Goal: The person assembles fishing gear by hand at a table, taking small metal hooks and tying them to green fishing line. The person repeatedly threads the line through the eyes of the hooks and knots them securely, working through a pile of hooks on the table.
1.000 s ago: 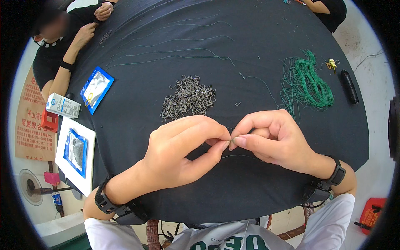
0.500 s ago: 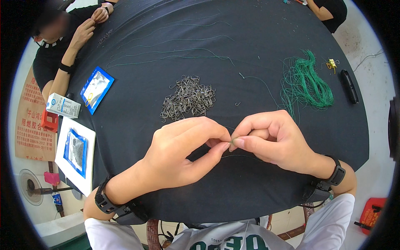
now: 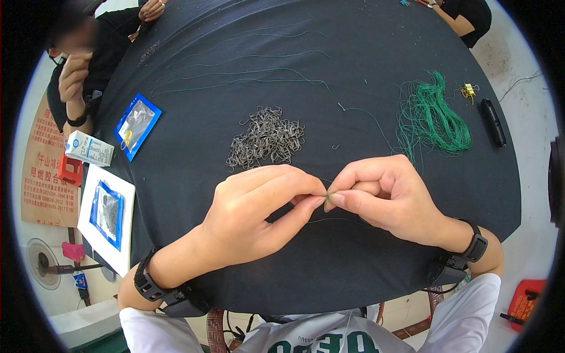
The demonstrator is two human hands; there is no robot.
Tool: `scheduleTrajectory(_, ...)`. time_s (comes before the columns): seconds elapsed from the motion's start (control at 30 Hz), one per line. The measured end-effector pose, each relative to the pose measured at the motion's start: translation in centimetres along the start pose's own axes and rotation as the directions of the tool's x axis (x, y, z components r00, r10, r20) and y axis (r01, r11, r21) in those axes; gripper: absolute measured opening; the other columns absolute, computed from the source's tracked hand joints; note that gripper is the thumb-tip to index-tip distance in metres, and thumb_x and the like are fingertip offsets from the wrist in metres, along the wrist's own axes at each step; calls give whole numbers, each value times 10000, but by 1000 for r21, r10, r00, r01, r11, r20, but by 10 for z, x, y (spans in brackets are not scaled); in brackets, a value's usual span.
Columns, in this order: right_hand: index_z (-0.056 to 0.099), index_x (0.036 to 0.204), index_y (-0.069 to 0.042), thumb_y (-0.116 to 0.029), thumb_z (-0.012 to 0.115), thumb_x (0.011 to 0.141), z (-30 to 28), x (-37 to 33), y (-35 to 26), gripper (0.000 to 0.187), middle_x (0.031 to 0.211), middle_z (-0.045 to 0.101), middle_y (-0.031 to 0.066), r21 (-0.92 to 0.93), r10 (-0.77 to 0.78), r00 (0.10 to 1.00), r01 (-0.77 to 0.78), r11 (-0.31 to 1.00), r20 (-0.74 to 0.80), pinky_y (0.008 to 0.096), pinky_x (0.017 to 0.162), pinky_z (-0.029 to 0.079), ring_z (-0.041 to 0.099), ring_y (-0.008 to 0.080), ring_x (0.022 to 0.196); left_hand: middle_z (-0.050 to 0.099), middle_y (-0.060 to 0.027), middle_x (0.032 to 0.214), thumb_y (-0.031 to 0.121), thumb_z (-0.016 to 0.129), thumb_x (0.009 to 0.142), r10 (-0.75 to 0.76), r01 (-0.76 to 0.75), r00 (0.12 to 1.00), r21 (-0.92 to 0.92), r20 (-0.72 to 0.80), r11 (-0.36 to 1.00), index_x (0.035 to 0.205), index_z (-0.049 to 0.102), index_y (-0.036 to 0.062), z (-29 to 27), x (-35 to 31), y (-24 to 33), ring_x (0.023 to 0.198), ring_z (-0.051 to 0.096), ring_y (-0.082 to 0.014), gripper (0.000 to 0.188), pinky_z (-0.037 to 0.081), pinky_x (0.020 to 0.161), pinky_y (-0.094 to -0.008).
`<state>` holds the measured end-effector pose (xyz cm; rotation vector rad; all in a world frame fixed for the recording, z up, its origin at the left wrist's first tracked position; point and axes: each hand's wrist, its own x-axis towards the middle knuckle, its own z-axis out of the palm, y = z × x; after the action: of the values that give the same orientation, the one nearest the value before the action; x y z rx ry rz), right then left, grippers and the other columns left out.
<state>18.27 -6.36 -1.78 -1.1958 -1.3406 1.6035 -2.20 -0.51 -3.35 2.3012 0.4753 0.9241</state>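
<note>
Fingertip to fingertip, my left hand (image 3: pixel 259 212) and my right hand (image 3: pixel 391 197) meet over the near middle of the table. Both are closed in a thumb-and-finger pinch on a thin green fishing line (image 3: pixel 338 220), part of which runs below my right fingers. Whether a hook sits between the fingertips is hidden. Just beyond my left hand lies a heap of metal fish hooks (image 3: pixel 268 138), with one loose hook (image 3: pixel 335 146) to its right. A tangled bundle of green line (image 3: pixel 438 120) rests beyond my right hand.
Cut lengths of line (image 3: pixel 253 80) stretch across the black tablecloth (image 3: pixel 353 276). At right lie a yellow clip (image 3: pixel 468 90) and a black pen-like object (image 3: pixel 493 122). Blue packets (image 3: pixel 138 126) and a white carton (image 3: pixel 89 149) are at left. Two co-workers sit at the far side.
My hands stay nearly still, fingertips shifting only slightly. At far left, a co-worker's hand has risen from the table edge toward their head.
</note>
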Motion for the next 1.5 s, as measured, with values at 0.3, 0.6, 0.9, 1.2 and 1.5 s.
scheduleTrajectory(0.3, 648, 881, 35, -61, 568, 887, -1, 0, 2, 125, 560, 491, -78, -14, -7, 1000, 7, 1000, -7, 194, 456, 243, 351, -20, 505, 671, -114, 798, -37, 696, 748, -73, 73, 997, -78, 5, 994, 872, 662, -11, 2, -2, 1, 694, 672, -171, 131, 517, 609, -243)
scheduleTrajectory(0.6, 645, 885, 38, -58, 568, 887, -1, 1, 1, 123, 612, 558, -53, -13, 0, 1000, 0, 1000, 13, 180, 470, 281, 407, -21, 536, 659, -107, 779, -57, 678, 746, -3, 3, 1000, -5, 10, 1000, 846, 648, -7, 1, 0, 0, 674, 657, -181, 116, 510, 603, -255)
scheduleTrajectory(0.9, 645, 894, 40, -58, 560, 895, -2, 1, 0, 129, 656, 598, -32, -29, 16, 1000, -16, 999, 19, 166, 495, 309, 441, -22, 564, 652, -110, 812, -62, 661, 760, -21, 22, 999, -18, 31, 1000, 865, 631, -11, 0, 0, 1, 701, 655, -181, 120, 512, 617, -257)
scheduleTrajectory(1.2, 642, 884, 30, -78, 579, 900, -1, 3, 2, 126, 633, 560, -46, -64, -47, 999, 47, 997, 8, 177, 489, 302, 420, -19, 560, 652, -100, 808, -45, 638, 790, -82, 85, 996, -55, 43, 995, 857, 628, -16, -2, 0, 2, 698, 654, -160, 73, 513, 620, -245)
scheduleTrajectory(1.5, 587, 1144, -4, -30, 575, 873, -6, -3, -19, 272, 1012, 614, 58, -508, -274, 936, 128, 852, -222, 176, 530, 465, 571, 48, 629, 651, -79, 805, -18, 611, 846, -305, 279, 952, -305, -40, 911, 893, 627, -34, -1, -1, -1, 713, 647, -123, 52, 523, 631, -236)
